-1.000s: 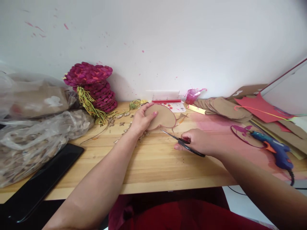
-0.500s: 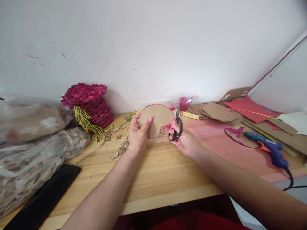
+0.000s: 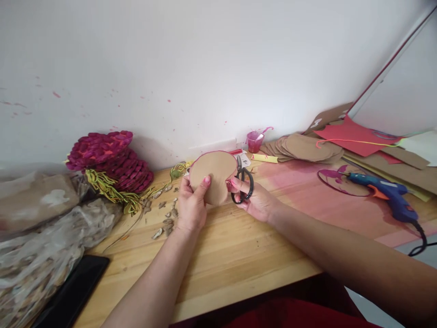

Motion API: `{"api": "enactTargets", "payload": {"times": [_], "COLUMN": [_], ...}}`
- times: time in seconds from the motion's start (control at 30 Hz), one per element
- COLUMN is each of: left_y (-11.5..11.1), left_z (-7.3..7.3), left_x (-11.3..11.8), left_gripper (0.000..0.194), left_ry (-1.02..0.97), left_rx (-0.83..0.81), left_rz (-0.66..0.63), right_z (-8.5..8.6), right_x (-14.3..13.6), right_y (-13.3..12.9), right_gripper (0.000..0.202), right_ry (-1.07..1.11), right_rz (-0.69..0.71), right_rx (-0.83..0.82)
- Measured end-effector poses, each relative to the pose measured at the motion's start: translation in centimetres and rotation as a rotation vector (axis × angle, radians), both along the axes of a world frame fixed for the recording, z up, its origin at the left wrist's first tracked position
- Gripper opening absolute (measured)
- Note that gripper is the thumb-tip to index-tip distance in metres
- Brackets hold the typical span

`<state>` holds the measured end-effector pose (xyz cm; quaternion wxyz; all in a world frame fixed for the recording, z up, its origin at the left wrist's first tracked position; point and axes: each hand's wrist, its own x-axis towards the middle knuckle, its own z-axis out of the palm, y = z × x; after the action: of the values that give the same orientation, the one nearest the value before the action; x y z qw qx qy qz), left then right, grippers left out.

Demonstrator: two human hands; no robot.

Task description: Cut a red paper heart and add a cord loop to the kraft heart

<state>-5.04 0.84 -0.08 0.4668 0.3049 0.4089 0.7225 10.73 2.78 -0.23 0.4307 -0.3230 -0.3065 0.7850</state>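
Above the table's middle, my left hand [image 3: 192, 203] is closed on a round cardboard disc [image 3: 214, 172], its thumb flat on the plain brown face. A thin magenta line runs along the disc's edge. My right hand [image 3: 254, 199] holds black-handled scissors [image 3: 246, 184] with the blades pointing up and away. Its thumb and finger also reach the disc's right edge, where a small curled bit shows; whether they pinch it I cannot tell. Beyond the disc, a white tag [image 3: 244, 159] lies near the wall.
Stacked magenta pieces [image 3: 114, 161] with yellow-green yarn stand left, beside plastic bags [image 3: 61, 246] and a black flat object [image 3: 73, 291]. Small shells [image 3: 167, 223] lie nearby. Rightward are a pink cup [image 3: 255, 142], cardboard discs [image 3: 303, 148], red sheets [image 3: 355, 134] and a blue glue gun [image 3: 385, 189].
The view has shifted, so most surroundings appear displaced. Both hands, with the disc and scissors, sit slightly further left in the picture. Both grips are kept, and the scissors are nearer the disc's edge.
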Motion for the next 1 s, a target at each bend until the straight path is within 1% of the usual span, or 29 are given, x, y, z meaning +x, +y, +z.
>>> {"api": "enactTargets", "payload": {"times": [0.07, 0.17, 0.33, 0.47, 0.67, 0.83, 1.0], "left_y": [-0.2, -0.5, -0.6, -0.4, -0.4, -0.4, -0.4], "left_z": [0.1, 0.1, -0.1, -0.2, -0.3, -0.1, -0.1], "left_x": [0.3, 0.6, 0.5, 0.3, 0.1, 0.2, 0.3], "left_gripper": [0.053, 0.056, 0.055, 0.053, 0.051, 0.048, 0.05], "left_ry": [0.003, 0.039, 0.077, 0.084, 0.072, 0.071, 0.091], "left_rx": [-0.019, -0.022, -0.027, -0.053, -0.055, -0.056, -0.05], "left_rz": [-0.034, -0.061, -0.106, -0.099, -0.108, -0.107, -0.088], "right_z": [-0.1, -0.1, 0.0, 0.0, 0.2, 0.6, 0.7], "right_x": [-0.2, -0.4, -0.2, 0.2, 0.5, 0.6, 0.6], "right_y": [-0.1, -0.2, 0.1, 0.3, 0.3, 0.1, 0.0], "right_gripper": [0.043, 0.046, 0.038, 0.032, 0.03, 0.026, 0.021], "right_ry": [-0.025, -0.073, -0.123, -0.116, -0.132, -0.133, -0.16], "right_rz": [0.021, 0.007, -0.007, -0.008, 0.025, 0.007, -0.013], "right_rx": [0.037, 0.067, 0.088, 0.087, 0.074, 0.058, 0.092]}}
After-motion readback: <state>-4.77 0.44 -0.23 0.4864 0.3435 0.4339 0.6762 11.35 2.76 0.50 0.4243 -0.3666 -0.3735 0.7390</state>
